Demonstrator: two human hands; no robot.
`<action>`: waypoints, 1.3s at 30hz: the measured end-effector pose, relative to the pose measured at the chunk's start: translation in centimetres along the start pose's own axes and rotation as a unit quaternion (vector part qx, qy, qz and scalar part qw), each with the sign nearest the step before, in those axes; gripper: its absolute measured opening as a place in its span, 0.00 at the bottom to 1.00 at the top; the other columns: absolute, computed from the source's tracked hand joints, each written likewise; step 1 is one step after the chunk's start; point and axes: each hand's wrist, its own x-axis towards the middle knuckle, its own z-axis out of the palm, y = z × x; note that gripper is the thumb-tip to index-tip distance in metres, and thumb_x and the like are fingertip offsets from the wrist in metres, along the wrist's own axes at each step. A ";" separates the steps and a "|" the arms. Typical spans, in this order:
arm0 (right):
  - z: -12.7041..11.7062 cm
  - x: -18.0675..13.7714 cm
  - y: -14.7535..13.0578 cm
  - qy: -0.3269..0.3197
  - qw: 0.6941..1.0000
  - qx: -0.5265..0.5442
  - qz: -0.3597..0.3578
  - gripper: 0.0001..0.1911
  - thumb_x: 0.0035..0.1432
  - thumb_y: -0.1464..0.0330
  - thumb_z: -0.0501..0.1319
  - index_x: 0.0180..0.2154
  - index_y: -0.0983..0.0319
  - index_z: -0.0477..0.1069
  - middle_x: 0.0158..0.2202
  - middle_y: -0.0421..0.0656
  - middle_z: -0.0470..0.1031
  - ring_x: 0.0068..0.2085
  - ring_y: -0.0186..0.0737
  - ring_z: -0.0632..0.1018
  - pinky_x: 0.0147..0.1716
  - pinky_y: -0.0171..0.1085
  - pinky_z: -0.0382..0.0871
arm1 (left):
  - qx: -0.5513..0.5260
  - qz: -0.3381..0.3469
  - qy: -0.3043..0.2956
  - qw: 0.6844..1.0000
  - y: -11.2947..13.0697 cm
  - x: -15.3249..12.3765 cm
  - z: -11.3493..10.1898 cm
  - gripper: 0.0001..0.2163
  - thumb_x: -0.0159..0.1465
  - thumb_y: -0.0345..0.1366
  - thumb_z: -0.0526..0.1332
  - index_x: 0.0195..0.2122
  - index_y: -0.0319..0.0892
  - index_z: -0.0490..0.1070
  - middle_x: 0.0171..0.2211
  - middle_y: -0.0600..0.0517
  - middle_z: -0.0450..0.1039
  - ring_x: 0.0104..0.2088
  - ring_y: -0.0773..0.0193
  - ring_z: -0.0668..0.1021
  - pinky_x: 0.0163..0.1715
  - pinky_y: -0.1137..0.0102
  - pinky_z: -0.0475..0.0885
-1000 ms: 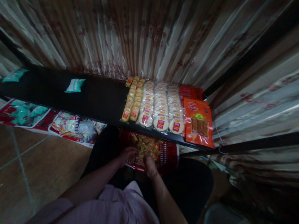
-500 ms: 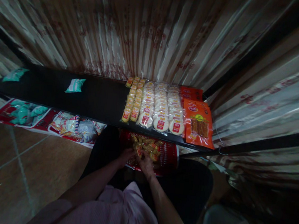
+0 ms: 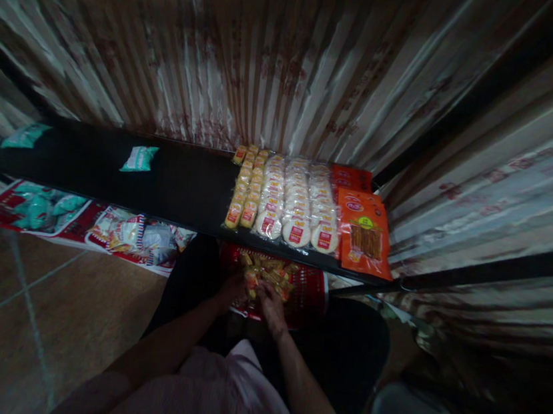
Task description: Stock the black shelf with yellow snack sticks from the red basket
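Note:
Between my knees, below the shelf's front edge, is a red box (image 3: 309,295) holding many small yellow-wrapped snack packets (image 3: 273,270). Both my hands are down at its near side. My right hand (image 3: 271,307) has its fingers bent around a yellow snack packet (image 3: 251,280) with an orange label. Close to the left side of that packet is my left hand (image 3: 230,292); its fingers are lost in shadow. On the black shelf (image 3: 183,185) above, the same kind of yellow packets (image 3: 244,193) lie overlapped in two columns.
Right of them are three columns of round white crackers (image 3: 296,229) and orange snack bags (image 3: 366,238). Two teal packets (image 3: 140,159) lie on the left. Boxes of teal packets (image 3: 37,211) and white packets (image 3: 125,232) stand below. A tub (image 3: 387,409) is at lower right. Striped curtain (image 3: 274,59) hangs behind.
My view has shifted slightly. Both hands stay in the red box among the yellow packets, with only small finger movement. The rows on the shelf look the same.

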 end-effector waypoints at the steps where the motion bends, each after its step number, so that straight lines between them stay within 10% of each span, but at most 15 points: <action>1: 0.0 0.0 0.1 -0.001 1.000 0.005 -0.001 0.16 0.42 0.57 0.61 0.33 0.58 0.74 0.32 0.42 0.78 0.38 0.46 0.76 0.41 0.43 0.68 | -0.001 0.003 0.007 1.000 0.1 -0.1 0.0 0.13 0.48 0.41 0.68 0.31 0.40 0.72 0.24 0.54 0.73 0.24 0.70 0.73 0.27 0.75 0.66; 18: 0.6 -0.8 -1.6 0.013 0.994 -0.063 -0.087 0.12 0.43 0.56 0.59 0.24 0.58 0.65 0.24 0.40 0.70 0.29 0.42 0.71 0.34 0.40 0.67 | 0.039 0.065 0.095 0.993 0.1 -1.0 0.6 0.08 0.50 0.32 0.64 0.25 0.42 0.63 0.20 0.58 0.65 0.21 0.70 0.69 0.23 0.74 0.63; 39: 2.9 -3.7 -7.2 0.076 0.944 -0.198 -0.251 0.20 0.58 0.53 0.50 0.29 0.60 0.70 0.31 0.44 0.74 0.34 0.42 0.74 0.36 0.39 0.68 | 0.137 0.256 0.141 0.947 4.1 -5.6 0.6 0.07 0.55 0.35 0.57 0.35 0.42 0.64 0.36 0.47 0.75 0.39 0.60 0.77 0.44 0.66 0.69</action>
